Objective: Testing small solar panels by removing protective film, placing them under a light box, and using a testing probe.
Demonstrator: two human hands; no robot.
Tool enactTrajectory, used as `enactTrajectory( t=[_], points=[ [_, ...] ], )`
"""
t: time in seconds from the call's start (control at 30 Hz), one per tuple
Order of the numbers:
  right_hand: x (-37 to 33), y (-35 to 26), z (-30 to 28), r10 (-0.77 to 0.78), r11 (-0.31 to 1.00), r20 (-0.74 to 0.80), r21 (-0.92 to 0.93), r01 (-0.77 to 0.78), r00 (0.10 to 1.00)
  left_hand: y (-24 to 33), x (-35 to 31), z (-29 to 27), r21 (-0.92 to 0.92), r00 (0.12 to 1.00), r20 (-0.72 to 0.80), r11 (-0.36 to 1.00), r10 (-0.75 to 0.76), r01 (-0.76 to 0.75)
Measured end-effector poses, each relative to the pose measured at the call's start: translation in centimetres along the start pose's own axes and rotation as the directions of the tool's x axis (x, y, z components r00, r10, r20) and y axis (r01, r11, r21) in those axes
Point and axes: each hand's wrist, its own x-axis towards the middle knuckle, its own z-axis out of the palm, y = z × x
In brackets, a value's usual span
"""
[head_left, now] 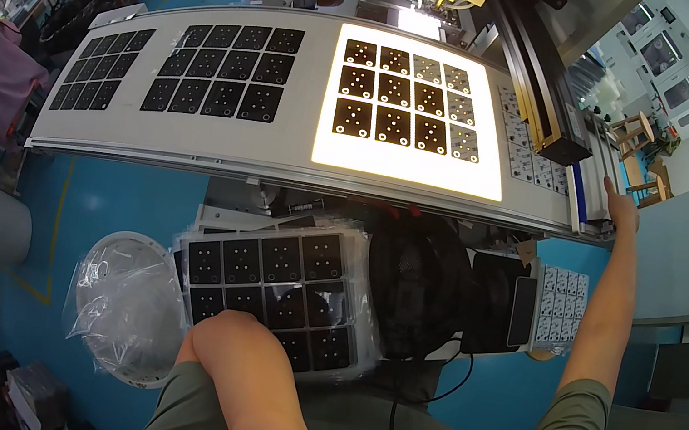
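Your right hand (pixel 622 209) reaches out to the far right and is at the metal right end of the long white table with a silver frame (pixel 192 140); one finger points away over that end, and you cannot tell from this view whether the others grip anything. Your left hand is out of view, so its state cannot be told: the left arm bends at the elbow, and its bare forearm (pixel 268 386) folds back toward you at the near edge.

Just left of your right hand, a narrow blue strip (pixel 583 197) crosses the table's end. Beside it lies a pale sheet of grey patterned squares (pixel 525 159), partly covered by the black beam with a gold-coloured edge (pixel 540 74) that slants in from the far side. Further left, a brightly glowing rectangular panel (pixel 408 168) bears a grid of black squares with white dots (pixel 394 90), its right column paler. Two more dark grids rest on the table, one at left of centre (pixel 234 68) and one near the left end (pixel 103 68).

Nearer you, beyond your left elbow, is a clear-plastic-wrapped stack of black dotted squares (pixel 280 264). Left of it stands a round white bin holding crumpled clear film (pixel 130 306). Near right, a flat black oblong (pixel 522 313) lies beside a sheet of pale grey squares (pixel 561 307).
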Motion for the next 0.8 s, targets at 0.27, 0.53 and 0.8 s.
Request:
enactTrajectory(
  t=[0.27, 0.53, 0.8],
  points=[
    [0.43, 0.38, 0.45, -0.01, 1.0, -0.032, -0.008, 0.009, 0.999, 0.36, 0.22, -0.29, 0.037, 0.999, 0.026, 0.999, -0.024, 0.023],
    [0.75, 0.53, -0.13, 0.022, 1.0, 0.11, 0.015, -0.024, 0.994, 0.15, 0.17, -0.21, 0.027, 0.998, 0.04, 0.998, -0.055, 0.054],
    [1.02, 0.47, 0.04, 0.021, 1.0, 0.076, -0.013, -0.02, 0.997, 0.55, -0.04, 0.04, 0.051, 1.0, 0.005, 0.999, -0.008, 0.008]
  ],
)
